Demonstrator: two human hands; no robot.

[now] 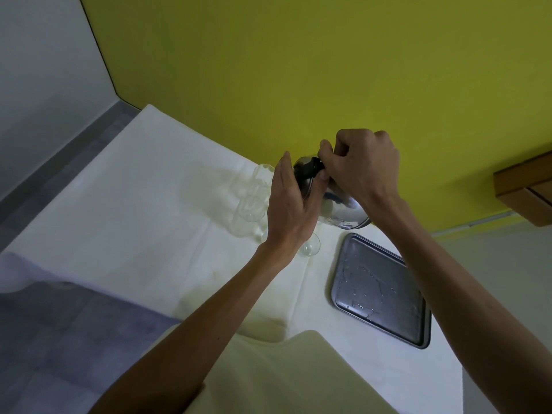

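A shiny steel lid (340, 204) with a black knob (310, 168) is held tilted above the table, near the yellow wall. My right hand (361, 168) pinches the black knob between thumb and curled fingers. My left hand (289, 204) lies flat against the lid's left side, fingers straight and pointing up. Below the lid a clear stemmed glass (312, 246) stands on the white cloth, mostly hidden by my left wrist.
Several clear glasses (251, 201) stand left of my hands on the white tablecloth (134, 204). A wet grey metal tray (379, 291) lies to the right. A wooden shelf (525, 189) juts from the yellow wall at far right. Grey floor lies to the left.
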